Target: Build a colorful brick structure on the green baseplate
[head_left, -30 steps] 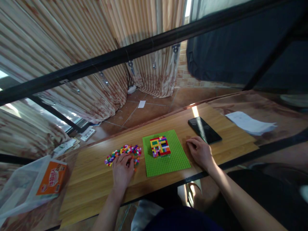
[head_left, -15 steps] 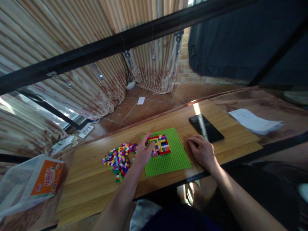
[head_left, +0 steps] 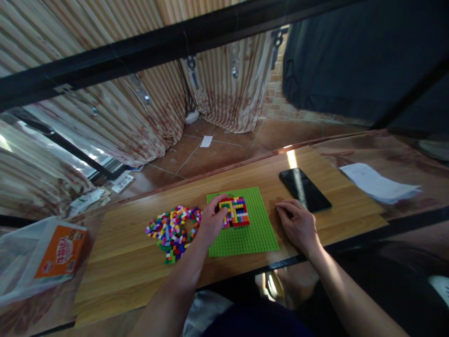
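Observation:
A green baseplate (head_left: pixel 257 234) lies on the wooden table (head_left: pixel 122 262) with a square block of many-coloured small bricks (head_left: pixel 237 211) built on it. My left hand (head_left: pixel 211 220) rests on the plate's left part, fingers curled, fingertips pressed on the block's left edge. Whether a brick is under them I cannot make out. A loose heap of coloured bricks (head_left: pixel 171 229) lies just left of the plate. My right hand (head_left: pixel 298 224) lies on the table right of the plate, fingers loosely curled and nothing seen in it.
A black phone (head_left: pixel 305 189) lies right of my right hand, and a white paper (head_left: pixel 380 182) is farther right. A plastic bag with an orange packet (head_left: pixel 56 255) sits at the table's left end. A black bar crosses overhead; curtains hang behind.
My left hand left the brick heap, moved right onto the baseplate and now presses at the built block's left edge. My right hand stayed in place.

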A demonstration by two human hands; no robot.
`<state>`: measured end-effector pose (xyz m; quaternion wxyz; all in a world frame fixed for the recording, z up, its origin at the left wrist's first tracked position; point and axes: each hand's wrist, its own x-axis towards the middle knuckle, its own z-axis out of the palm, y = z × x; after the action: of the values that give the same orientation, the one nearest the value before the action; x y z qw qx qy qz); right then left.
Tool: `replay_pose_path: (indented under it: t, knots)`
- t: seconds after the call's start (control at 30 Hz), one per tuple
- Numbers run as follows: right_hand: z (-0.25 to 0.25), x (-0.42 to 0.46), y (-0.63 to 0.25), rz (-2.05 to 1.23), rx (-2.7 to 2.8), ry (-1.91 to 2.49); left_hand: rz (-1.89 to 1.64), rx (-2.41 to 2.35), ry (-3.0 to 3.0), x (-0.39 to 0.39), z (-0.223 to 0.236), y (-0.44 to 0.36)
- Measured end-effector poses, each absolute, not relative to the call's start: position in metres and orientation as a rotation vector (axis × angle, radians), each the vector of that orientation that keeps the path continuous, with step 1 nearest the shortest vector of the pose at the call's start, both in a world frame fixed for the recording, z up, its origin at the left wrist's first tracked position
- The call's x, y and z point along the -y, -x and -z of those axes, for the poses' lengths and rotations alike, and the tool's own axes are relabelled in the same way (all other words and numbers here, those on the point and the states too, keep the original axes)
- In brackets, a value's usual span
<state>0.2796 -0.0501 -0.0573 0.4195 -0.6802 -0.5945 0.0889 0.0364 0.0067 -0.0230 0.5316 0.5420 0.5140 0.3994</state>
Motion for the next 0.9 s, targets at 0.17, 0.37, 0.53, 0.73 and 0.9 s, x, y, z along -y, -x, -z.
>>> replay_pose_path:
  t: [0.17, 0.37, 0.53, 0.73, 0.9]
  knots:
    - [0.058, 0.051, -0.28, -0.237, 1.487, 1.695, -0.976, -1.197, -1.184, -0.003, 0.02, -0.041]
    - [0.06, 0.05, -0.281, -0.223, 1.49, 1.677, -1.053, -1.143, -1.033, -0.002, 0.021, -0.042]
    - [0.062, 0.05, -0.282, -0.217, 1.496, 1.677, -1.145, -1.17, -0.985, -0.004, 0.028, -0.047]
    - [0.063, 0.051, -0.282, -0.205, 1.502, 1.687, -1.137, -1.397, -1.197, -0.004, 0.026, -0.057]
    - [0.062, 0.051, -0.282, -0.206, 1.494, 1.69, -1.162, -1.445, -1.229, -0.002, 0.023, -0.062]
